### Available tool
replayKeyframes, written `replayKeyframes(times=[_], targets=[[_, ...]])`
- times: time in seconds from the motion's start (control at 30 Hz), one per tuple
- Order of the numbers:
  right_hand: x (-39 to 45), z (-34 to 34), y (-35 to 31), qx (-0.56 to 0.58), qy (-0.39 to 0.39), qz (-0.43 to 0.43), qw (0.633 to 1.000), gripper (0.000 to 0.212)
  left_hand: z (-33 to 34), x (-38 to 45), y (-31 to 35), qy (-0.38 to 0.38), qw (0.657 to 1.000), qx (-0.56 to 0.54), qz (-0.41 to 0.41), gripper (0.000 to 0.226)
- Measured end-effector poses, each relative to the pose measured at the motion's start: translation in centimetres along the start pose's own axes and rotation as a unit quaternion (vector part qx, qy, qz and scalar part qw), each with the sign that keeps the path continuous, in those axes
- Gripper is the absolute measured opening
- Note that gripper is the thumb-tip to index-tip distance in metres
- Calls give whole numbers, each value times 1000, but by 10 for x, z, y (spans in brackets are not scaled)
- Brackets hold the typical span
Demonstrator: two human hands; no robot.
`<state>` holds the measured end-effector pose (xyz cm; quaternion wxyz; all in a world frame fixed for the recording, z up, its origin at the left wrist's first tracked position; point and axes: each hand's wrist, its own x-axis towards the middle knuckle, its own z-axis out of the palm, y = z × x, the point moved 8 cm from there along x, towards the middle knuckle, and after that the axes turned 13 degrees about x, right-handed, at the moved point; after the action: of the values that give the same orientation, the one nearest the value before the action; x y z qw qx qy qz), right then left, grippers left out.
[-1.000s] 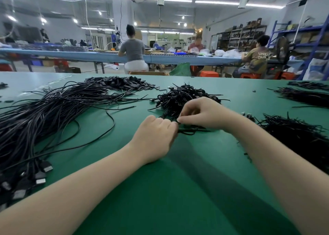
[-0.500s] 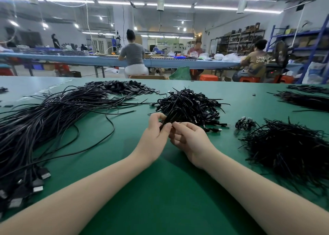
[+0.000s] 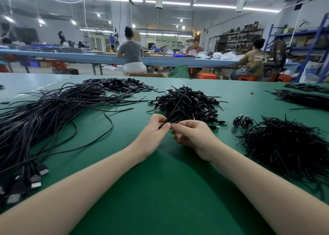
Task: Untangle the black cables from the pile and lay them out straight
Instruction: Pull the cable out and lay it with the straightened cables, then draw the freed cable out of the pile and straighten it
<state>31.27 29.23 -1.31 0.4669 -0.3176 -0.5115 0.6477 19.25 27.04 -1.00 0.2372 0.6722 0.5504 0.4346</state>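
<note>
A tangled pile of short black cables lies on the green table just beyond my hands. My left hand pinches one thin black cable that rises from its fingertips and arcs back over the pile. My right hand sits right beside the left, thumb and forefinger meeting the same cable at the pinch point, other fingers curled underneath. A large sheaf of long black cables lies stretched out at the left, their plugs near the front edge.
A dense heap of thin black ties fills the right side, with a small coil of cable beside it. More black bundles lie far right, flat black pieces at the back. The green table shows bare in front. People sit at a far bench.
My right hand came back from the pile toward me and now meets the left hand. Both hands have lifted one cable out of the pile.
</note>
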Motion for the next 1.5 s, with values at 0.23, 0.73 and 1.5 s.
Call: replayKeyframes(times=[0.23, 0.73, 1.5], targets=[[-1, 2, -8, -71, -5, -12, 997, 14, -3, -2, 3, 34, 999, 25, 12, 4], [-35, 38, -53, -449, -9, -445, 774, 11, -41, 0, 6, -205, 954, 5, -217, 45], [-59, 52, -63, -542, 24, -546, 638, 23, -10, -7, 2, -121, 886, -312, -321, 30]])
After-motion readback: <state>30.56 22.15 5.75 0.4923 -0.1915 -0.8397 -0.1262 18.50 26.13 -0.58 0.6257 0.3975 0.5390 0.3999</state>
